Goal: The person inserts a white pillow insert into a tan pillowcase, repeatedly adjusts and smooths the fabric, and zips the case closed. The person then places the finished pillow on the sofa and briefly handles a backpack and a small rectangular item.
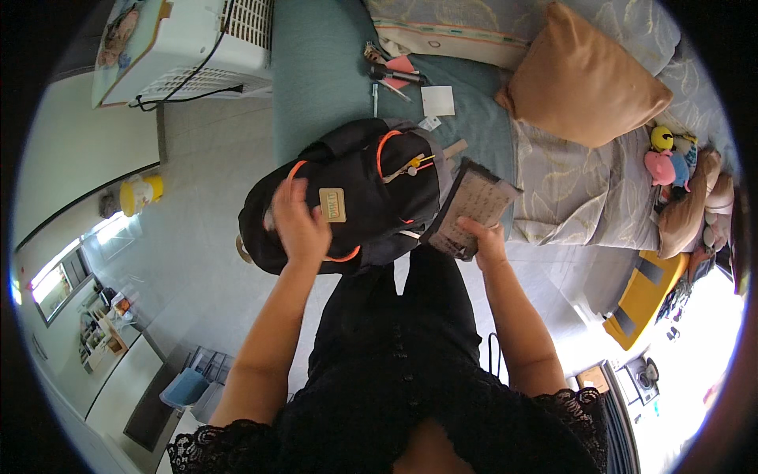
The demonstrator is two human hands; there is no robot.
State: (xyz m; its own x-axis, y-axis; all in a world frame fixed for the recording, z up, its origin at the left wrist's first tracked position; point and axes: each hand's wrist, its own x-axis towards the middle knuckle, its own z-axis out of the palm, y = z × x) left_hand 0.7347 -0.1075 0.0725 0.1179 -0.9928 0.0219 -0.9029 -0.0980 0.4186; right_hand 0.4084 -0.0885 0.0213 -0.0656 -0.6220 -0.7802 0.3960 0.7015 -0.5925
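A black backpack (359,189) with orange trim and a small tan label lies on the edge of the bed. My left hand (300,225) is over its left part, next to an orange loop. The fingers are slightly blurred but look stretched out, with the thumb apart and nothing seen in them. On the right, my right hand (483,239) grips a see-through grey pouch (476,204) with dark edges, thumb on top. That pouch is tilted beside the backpack's right side; its contents cannot be made out. A yellow zipper charm (413,164) sits on the backpack.
Beyond the backpack, pens, a dark cylinder (393,74) and a white paper square (437,100) lie on the teal sheet (316,87). A brown pillow (588,79) and plush toys (662,167) are to the right. A white appliance (189,63) with a cable stands at far left.
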